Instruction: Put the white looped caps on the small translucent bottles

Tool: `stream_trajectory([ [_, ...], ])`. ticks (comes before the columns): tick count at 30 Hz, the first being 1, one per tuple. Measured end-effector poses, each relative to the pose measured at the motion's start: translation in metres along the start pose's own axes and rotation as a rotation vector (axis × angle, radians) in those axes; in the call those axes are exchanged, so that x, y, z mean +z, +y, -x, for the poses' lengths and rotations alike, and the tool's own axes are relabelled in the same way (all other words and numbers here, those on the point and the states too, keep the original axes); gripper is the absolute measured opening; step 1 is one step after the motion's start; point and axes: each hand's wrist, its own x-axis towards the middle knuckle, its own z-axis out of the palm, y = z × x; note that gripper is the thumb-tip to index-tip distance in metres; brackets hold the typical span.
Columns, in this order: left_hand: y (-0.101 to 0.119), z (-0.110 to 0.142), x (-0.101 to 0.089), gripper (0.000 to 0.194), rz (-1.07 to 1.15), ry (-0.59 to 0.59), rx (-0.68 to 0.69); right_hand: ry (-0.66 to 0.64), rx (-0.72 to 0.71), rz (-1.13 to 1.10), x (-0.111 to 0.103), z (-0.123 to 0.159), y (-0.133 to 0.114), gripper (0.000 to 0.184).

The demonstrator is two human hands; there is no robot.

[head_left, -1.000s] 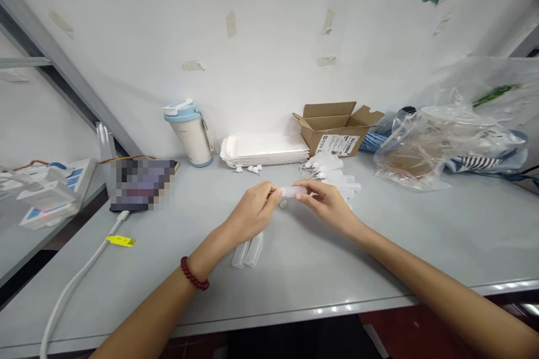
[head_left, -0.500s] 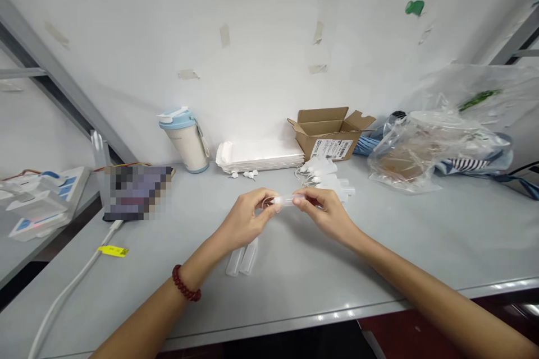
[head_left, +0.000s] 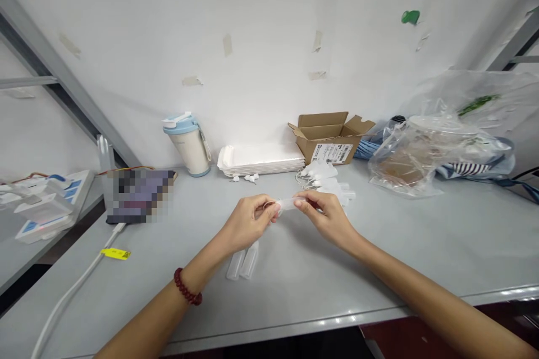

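Observation:
My left hand [head_left: 247, 222] and my right hand [head_left: 326, 215] meet above the middle of the grey table [head_left: 379, 258]. Between them they pinch a small clear plastic tube [head_left: 287, 204], each at one end, fingers closed. A red bead bracelet [head_left: 187, 288] is on my left wrist. Two more clear tubes [head_left: 243, 262] lie side by side on the table just under my left hand. A heap of small white plastic parts [head_left: 326, 179] lies just beyond my right hand.
At the back stand a blue-lidded cup [head_left: 188, 145], a stack of white trays [head_left: 261, 158] and an open cardboard box [head_left: 329, 136]. Clear plastic bags [head_left: 438, 148] fill the right. A white cable [head_left: 67, 297] with a yellow tag runs left, near a blurred device [head_left: 137, 195].
Both hands stay together on the tube, shifting only slightly. The view has tilted a little, so everything sits lower in the picture.

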Motion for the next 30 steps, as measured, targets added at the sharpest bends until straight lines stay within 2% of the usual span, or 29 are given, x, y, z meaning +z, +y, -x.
stream_trajectory([
  [4,-0.008,0.000,0.004,0.019,-0.313,0.116,0.239,-0.028,0.034,-0.027,-0.004,-0.004,0.002,0.035],
  [7,-0.015,-0.003,0.007,0.020,-0.380,0.108,0.225,0.070,0.014,0.058,-0.013,-0.009,0.006,0.034],
  [11,-0.020,-0.008,0.011,0.017,-0.452,0.004,0.194,0.310,-0.096,0.373,-0.033,-0.020,0.020,0.029],
  [15,-0.018,-0.009,0.017,0.020,-0.522,-0.058,0.184,0.399,-0.086,0.630,-0.055,-0.030,0.039,0.028],
  [21,-0.024,-0.009,0.020,0.031,-0.593,-0.089,0.162,0.365,0.019,0.643,-0.074,-0.035,0.059,0.026],
  [25,-0.028,-0.009,0.020,0.032,-0.555,-0.086,0.165,0.208,0.003,0.712,-0.078,-0.034,0.061,0.027],
  [30,-0.026,-0.010,0.016,0.028,-0.458,0.057,0.200,0.058,-0.029,0.690,-0.084,-0.031,0.062,0.022],
])
